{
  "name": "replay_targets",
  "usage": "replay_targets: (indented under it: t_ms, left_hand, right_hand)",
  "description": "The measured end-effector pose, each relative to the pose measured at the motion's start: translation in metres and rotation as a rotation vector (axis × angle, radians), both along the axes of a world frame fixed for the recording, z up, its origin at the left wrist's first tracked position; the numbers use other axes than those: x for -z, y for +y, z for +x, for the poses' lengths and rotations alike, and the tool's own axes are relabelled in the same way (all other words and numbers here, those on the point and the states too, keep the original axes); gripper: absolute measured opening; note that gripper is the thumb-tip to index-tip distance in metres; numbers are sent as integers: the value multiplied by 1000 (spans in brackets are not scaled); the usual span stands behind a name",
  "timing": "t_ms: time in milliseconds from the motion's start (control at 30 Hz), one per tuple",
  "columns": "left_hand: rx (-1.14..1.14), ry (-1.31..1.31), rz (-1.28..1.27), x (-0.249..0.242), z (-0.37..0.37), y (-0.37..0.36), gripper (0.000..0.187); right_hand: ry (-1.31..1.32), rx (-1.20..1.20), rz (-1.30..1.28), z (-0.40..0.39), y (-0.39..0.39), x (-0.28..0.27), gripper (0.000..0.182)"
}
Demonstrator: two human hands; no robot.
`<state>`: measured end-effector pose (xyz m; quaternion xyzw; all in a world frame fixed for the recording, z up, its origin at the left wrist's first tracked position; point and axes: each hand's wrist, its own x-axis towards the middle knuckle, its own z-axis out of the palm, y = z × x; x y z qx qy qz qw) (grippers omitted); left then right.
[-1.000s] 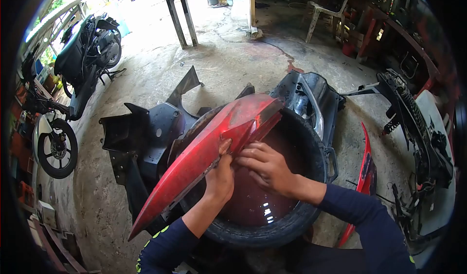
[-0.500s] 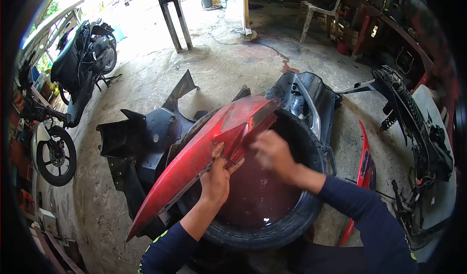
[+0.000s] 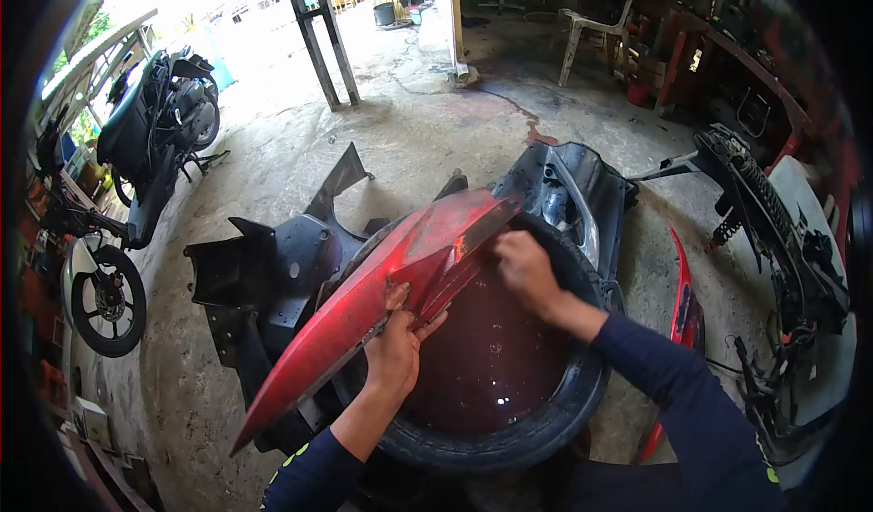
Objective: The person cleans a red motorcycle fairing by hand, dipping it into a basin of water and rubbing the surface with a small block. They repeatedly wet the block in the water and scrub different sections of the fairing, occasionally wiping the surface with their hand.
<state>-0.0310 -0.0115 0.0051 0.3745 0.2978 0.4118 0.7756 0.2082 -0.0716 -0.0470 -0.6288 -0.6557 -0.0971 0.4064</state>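
A long red motorcycle fairing panel [image 3: 350, 307], wet and scuffed, lies slanted over a round black tub [image 3: 536, 444] of dark reddish water [image 3: 491, 357]. Under its lower edge, my left hand [image 3: 395, 346] grips the panel, thumb against its face. My right hand [image 3: 529, 271] is curled into a fist above the water, close to the panel's upper right end. Whatever its fingers hold, if anything, is hidden. Drops and small bubbles show on the water.
Black plastic body parts [image 3: 282, 257] lie left of the tub, and a dark panel [image 3: 582, 194] stands behind it. Another red panel [image 3: 680, 298] rests on the floor at right, near a motorcycle frame [image 3: 755, 212]. A motorcycle [image 3: 150, 139] stands at left, a chair [image 3: 605, 25] at back.
My right hand has moved slightly right and up along the panel's end. My left hand keeps its hold, and the panel has barely shifted. The whole view has tilted a little.
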Motion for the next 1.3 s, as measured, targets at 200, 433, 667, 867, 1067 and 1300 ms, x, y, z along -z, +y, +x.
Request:
replay_targets:
  t_ms: [200, 433, 667, 867, 1067, 1300]
  left_hand:
    - [12, 15, 0, -10, -6, 7, 39]
    - [-8, 39, 12, -10, -14, 20, 32]
    - [2, 66, 13, -13, -18, 23, 34]
    - [-3, 100, -17, -13, -25, 32, 28]
    - [-11, 88, -26, -12, -26, 35, 29]
    - [-50, 93, -20, -10, -24, 38, 27]
  right_hand:
    - [66, 8, -28, 27, 12, 8, 28]
    - [38, -7, -38, 16, 20, 7, 26]
    - [48, 17, -23, 28, 23, 10, 19]
    - [40, -154, -15, -2, 15, -2, 24]
    - [49, -84, 43, -9, 14, -10, 20]
    - [81, -16, 34, 6, 17, 3, 19]
